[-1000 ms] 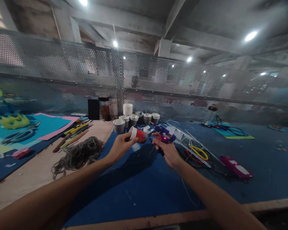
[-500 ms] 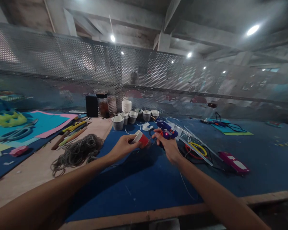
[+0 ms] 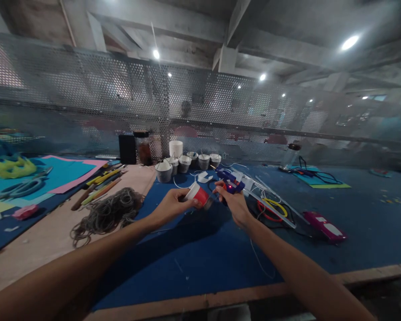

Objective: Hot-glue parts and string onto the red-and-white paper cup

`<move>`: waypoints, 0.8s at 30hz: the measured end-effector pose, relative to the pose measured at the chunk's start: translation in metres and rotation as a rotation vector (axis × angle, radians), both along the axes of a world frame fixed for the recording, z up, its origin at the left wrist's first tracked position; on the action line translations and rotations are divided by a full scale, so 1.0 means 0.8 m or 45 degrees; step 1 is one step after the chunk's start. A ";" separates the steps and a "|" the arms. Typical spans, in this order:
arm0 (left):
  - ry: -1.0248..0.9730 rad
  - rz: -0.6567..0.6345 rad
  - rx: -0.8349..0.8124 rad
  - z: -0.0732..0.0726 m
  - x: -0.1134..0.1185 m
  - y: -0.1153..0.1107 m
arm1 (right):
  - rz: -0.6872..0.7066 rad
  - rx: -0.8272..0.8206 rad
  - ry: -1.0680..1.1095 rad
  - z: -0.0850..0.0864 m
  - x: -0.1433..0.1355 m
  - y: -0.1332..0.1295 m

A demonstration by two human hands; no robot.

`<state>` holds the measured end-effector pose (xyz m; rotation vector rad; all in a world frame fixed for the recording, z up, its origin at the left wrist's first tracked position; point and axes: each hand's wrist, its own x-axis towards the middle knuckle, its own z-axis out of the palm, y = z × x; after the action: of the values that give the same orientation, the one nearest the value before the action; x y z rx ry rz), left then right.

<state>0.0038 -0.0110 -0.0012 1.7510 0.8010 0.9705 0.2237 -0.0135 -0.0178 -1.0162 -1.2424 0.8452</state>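
Red-and-white cup (image 3: 199,195): it sits in the left hand (image 3: 173,204), whose thumb and fingers are closed on its white end, and it is tilted, with its red side showing and its far end slanting down toward the right fingers. That lower end is blurred, so I cannot tell whether anything touches it. The right hand (image 3: 236,206) is wrapped around the grip of a blue glue gun (image 3: 232,179), a small red light glowing just above the fingers and the nozzle pointing away from them, up and to the left. Just beyond the fingers of both hands, between them, lies a white scrap (image 3: 205,177) on the blue table surface (image 3: 173,276). Farther ahead of the left fingers stand several grey-white cups (image 3: 163,172) in a cluster, with a stack of white cups (image 3: 176,149) behind them. To the left of the left fingers is a tangled heap of dark cord (image 3: 110,214), with long-handled tools (image 3: 100,189) lying past it. To the right of the right fingers are a coiled yellow cable (image 3: 278,207) and, farther off, a purple object (image 3: 325,226).
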 end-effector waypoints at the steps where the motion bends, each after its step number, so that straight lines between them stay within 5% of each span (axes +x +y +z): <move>1: -0.006 0.003 0.001 0.000 0.000 0.000 | -0.004 -0.006 0.005 0.000 0.000 0.000; 18: -0.048 0.077 0.021 0.007 -0.003 0.003 | 0.032 0.018 0.054 -0.005 0.003 0.004; 24: -0.075 0.189 -0.032 0.004 -0.007 0.013 | -0.126 -0.003 0.001 -0.004 0.005 0.007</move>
<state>-0.0015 -0.0007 0.0021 1.6518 0.9109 1.1009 0.2275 -0.0079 -0.0211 -1.0702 -1.1813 0.7706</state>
